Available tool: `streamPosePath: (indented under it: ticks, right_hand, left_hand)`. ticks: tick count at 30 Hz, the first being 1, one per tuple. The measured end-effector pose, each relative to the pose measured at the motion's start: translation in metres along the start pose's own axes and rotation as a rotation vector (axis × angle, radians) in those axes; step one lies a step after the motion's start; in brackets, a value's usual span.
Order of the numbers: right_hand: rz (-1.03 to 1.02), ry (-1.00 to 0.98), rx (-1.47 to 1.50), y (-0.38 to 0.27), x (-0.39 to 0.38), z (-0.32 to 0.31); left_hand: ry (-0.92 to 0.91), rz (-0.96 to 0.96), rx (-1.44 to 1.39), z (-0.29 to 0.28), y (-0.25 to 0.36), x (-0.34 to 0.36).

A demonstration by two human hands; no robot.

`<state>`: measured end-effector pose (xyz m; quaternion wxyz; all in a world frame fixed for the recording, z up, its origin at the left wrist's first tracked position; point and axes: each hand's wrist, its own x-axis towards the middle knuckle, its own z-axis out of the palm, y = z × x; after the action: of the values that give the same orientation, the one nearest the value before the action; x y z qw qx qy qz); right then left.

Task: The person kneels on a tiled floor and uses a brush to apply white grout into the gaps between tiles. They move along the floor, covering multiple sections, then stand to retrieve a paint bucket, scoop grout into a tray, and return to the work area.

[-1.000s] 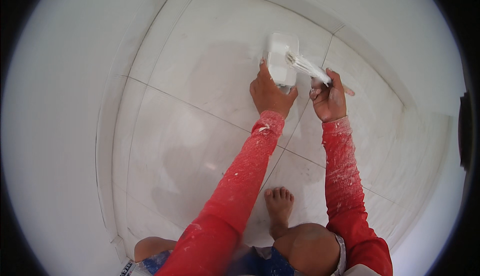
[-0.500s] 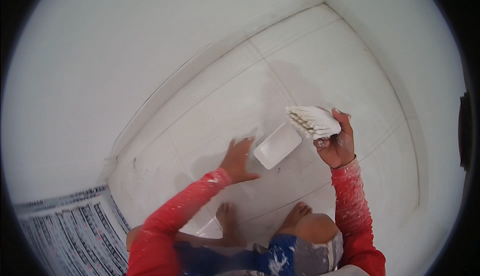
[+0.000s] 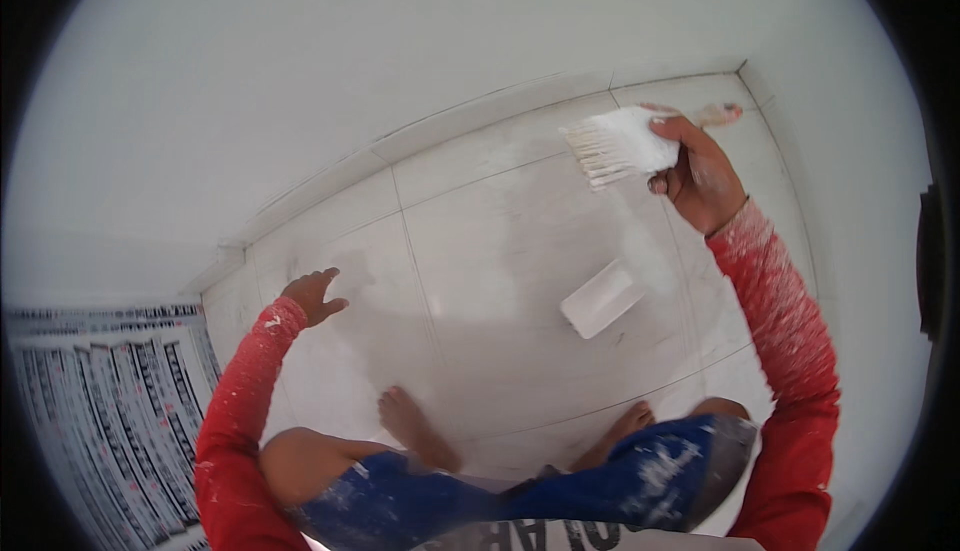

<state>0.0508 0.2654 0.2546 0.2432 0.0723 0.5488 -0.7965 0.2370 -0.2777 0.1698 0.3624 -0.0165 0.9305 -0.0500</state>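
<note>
My right hand (image 3: 705, 176) is closed around a wide paintbrush (image 3: 620, 148), its pale bristles pointing left and coated white, raised before the far wall (image 3: 480, 31). A small white rectangular container (image 3: 603, 296) rests on the tiled floor below it, apart from both hands. My left hand (image 3: 315, 296) is out to the left over the floor, fingers spread and holding nothing. Both red sleeves are speckled white.
White walls with a low skirting (image 3: 430, 121) surround the grey-white tiles (image 3: 480, 221). A striped, printed sheet or panel (image 3: 100, 421) lies at the lower left. My bare feet and paint-marked blue shorts are along the lower edge.
My left hand has left the container and moved left. My right hand has carried the brush farther forward, away from the container. The view has shifted, showing more wall.
</note>
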Motion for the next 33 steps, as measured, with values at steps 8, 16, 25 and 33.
streamPosePath:
  ticks: [8, 16, 25, 33]
  right_hand:
    - [-0.089, 0.407, 0.03, 0.062, 0.059, 0.041]
    - [-0.465, 0.832, 0.481, 0.082, 0.12, 0.043]
    - [-0.668, 1.025, 0.449, 0.09, 0.166, 0.0]
    - [-0.661, 1.038, 0.408, 0.1, 0.173, 0.016]
  left_hand:
    - [0.113, -0.046, 0.002, 0.042, -0.042, 0.135]
    - [-0.006, -0.189, -0.171, 0.049, -0.029, 0.151]
    - [0.066, -0.079, -0.083, 0.068, -0.034, 0.131]
    - [0.191, 0.003, -0.061, 0.082, -0.044, 0.132]
